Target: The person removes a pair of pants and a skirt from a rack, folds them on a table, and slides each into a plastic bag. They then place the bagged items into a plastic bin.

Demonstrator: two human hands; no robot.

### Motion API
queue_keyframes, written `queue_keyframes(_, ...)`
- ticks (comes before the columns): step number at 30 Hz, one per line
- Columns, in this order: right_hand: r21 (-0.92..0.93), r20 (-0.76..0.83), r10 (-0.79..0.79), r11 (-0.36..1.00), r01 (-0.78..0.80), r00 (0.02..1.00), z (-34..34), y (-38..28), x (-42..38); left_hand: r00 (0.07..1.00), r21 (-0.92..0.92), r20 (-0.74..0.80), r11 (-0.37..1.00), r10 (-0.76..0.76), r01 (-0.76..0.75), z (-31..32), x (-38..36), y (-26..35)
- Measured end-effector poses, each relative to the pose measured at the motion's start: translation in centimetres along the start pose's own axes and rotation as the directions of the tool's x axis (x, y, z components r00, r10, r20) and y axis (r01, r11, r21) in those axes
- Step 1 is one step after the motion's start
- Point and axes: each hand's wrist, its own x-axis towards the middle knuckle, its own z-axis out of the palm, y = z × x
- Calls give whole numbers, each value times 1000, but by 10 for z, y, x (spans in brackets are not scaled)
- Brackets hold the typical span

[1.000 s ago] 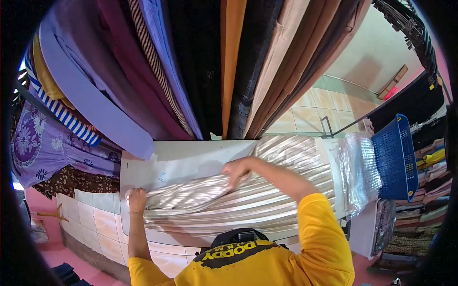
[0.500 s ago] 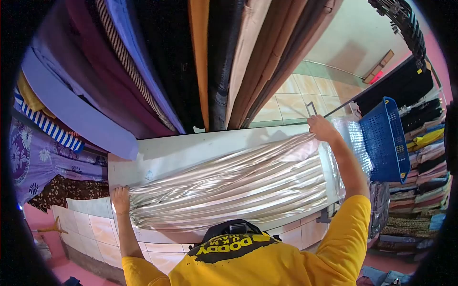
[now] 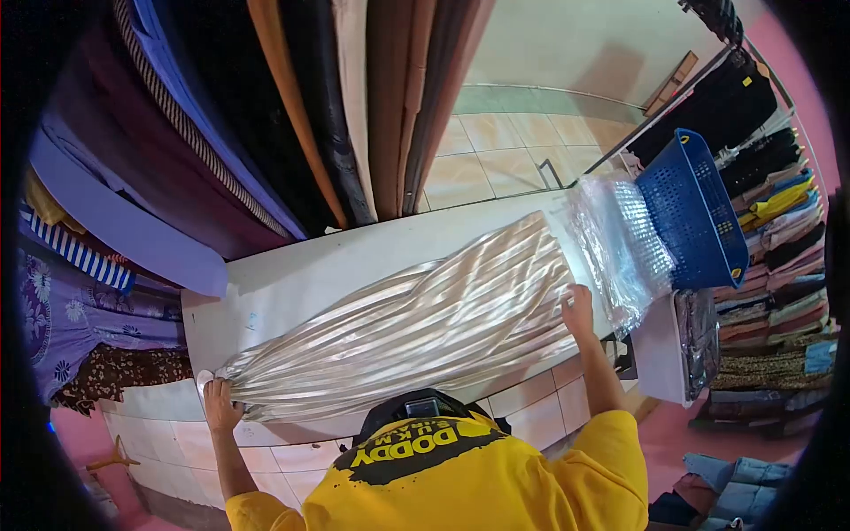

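Observation:
A shiny cream pleated skirt (image 3: 416, 327) lies across the white table. It is bunched narrow at the left and fans out to a wide edge on the right. My left hand (image 3: 221, 404) is closed on the gathered end, close to the table's left edge. At the lower right corner of the wide edge, my right hand (image 3: 577, 310) has its fingers closed on the fabric. The pleats run lengthwise between both hands, with some slack folds along the upper side.
The white table (image 3: 292, 274) carries clear plastic bags (image 3: 611, 239) on its right, beside a blue basket (image 3: 691, 212). Hanging fabrics (image 3: 212, 115) crowd the far left side. Stacked folded clothes (image 3: 770, 310) stand at the right. Tiled floor (image 3: 496, 168) shows beyond the table.
My right hand has moved from the skirt's far right corner down to its near right corner. The wide edge has spread further apart, and the left end is bunched tighter. The view has shifted.

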Motion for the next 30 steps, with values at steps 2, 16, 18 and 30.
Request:
queue_keyframes(2,-52,-69,172,983,-175,983,26,17,11,1000,-31,4,999,17,-17,0,1,-8)
queue_keyframes(16,920,-47,481,361,-149,875,-62,20,-5,964,90,-211,979,-162,184,-21,-15,-3)
queue_keyframes(18,911,25,606,314,-268,795,-68,52,-59,968,110,-211,981,-132,158,-11,-28,-8)
queue_keyframes(30,949,315,660,-219,-227,682,35,52,-159,987,19,-155,999,-38,41,7,-36,-2)
